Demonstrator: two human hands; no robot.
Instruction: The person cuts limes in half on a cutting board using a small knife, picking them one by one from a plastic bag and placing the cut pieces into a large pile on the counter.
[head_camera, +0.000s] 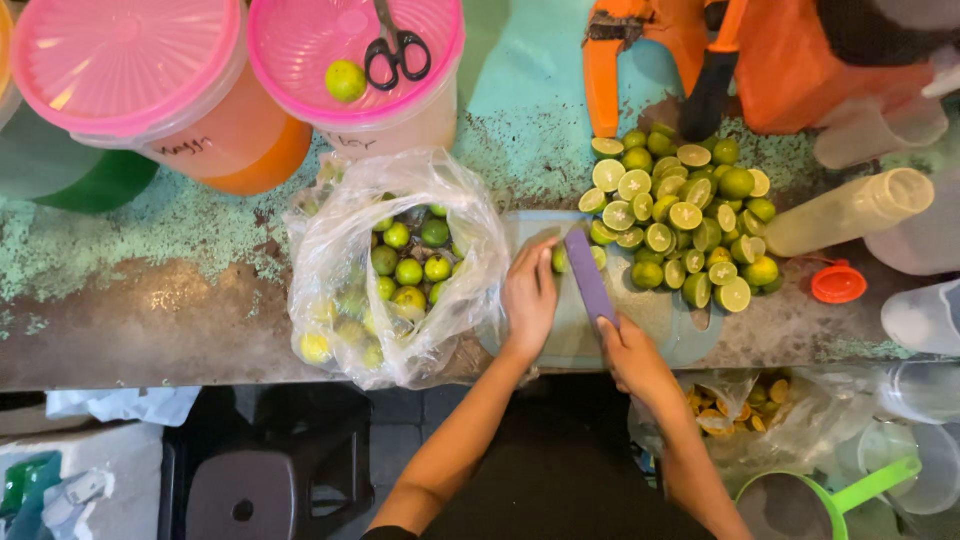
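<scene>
My left hand (529, 295) presses flat over a small round lime (560, 259) at the middle of the frame, pinning it on the pale blue cutting board (668, 325). My right hand (632, 352), just lower right of it, is clenched round the handle of a knife with a flat purple blade (588, 274), whose edge rests beside the lime. Upper right of the board lies a heap of glossy halved limes (683, 215); left of it, a crinkled clear plastic bag (390, 265) holds whole ones on the worn, flaking teal table (180, 240).
</scene>
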